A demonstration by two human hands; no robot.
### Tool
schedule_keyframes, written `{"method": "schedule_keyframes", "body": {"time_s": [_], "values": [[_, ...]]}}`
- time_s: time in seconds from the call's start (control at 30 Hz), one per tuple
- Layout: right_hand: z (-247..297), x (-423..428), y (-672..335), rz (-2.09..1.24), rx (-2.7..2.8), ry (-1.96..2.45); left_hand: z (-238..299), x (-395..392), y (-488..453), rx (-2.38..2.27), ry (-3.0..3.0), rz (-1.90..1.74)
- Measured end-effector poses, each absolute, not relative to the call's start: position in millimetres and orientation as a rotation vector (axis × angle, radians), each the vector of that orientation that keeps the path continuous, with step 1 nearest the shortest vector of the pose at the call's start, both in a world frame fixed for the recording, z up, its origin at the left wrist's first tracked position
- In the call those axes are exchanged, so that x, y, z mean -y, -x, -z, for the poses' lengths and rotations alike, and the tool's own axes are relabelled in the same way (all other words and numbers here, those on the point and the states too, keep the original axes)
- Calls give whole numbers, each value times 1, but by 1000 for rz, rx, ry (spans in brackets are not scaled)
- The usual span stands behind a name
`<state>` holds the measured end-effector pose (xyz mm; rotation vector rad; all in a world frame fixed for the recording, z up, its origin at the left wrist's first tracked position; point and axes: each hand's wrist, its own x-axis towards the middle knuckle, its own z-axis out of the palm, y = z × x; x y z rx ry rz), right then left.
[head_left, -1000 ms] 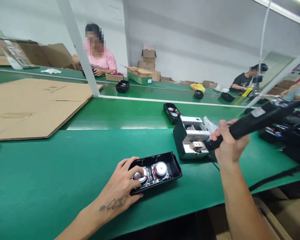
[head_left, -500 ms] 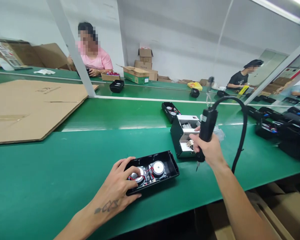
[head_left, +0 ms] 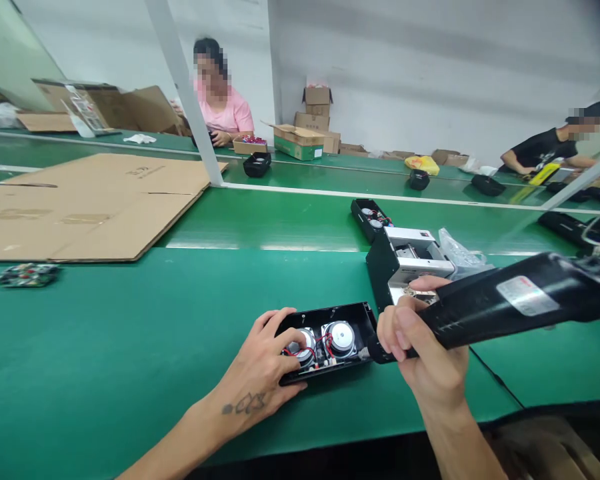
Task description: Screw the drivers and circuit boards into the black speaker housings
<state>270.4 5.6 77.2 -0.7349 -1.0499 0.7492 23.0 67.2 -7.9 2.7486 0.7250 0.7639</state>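
Note:
An open black speaker housing (head_left: 336,317) with two round drivers and red wires lies on the green table (head_left: 130,333) in front of me. My left hand (head_left: 265,363) rests on its left end, fingers curled over the left driver. My right hand (head_left: 425,347) is wrapped round a black electric screwdriver (head_left: 505,303), which lies almost level with its tip at the housing's right end. Just behind stands a small black and white screw feeder box (head_left: 405,257).
A flat cardboard sheet (head_left: 90,203) covers the table's left. A small circuit board (head_left: 27,273) lies near it. Another open speaker housing (head_left: 371,217) sits behind the feeder. Two other people sit at the far bench with boxes (head_left: 300,140).
My right hand has swung the screwdriver from upright by the feeder box down to the speaker housing's right end. My left hand stays on the housing. The view has shifted left.

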Motion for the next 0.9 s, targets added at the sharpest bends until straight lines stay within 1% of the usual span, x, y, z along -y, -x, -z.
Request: {"method": "schedule_keyframes", "body": {"time_s": [0.3,0.63,0.77,0.9], "values": [[-64,-8,-261,-807,1052,788,12,-67,-22,-727,-2735,-754],[-48,-6,-252,-780,1201,849,8,-65,-23,-745,-2725,-741],[-42,-5,-245,-742,1150,927,10,-65,-23,-740,-2722,-754],[-53,-4,-246,-749,1160,930,17,-69,-22,-734,-2727,-760]]}}
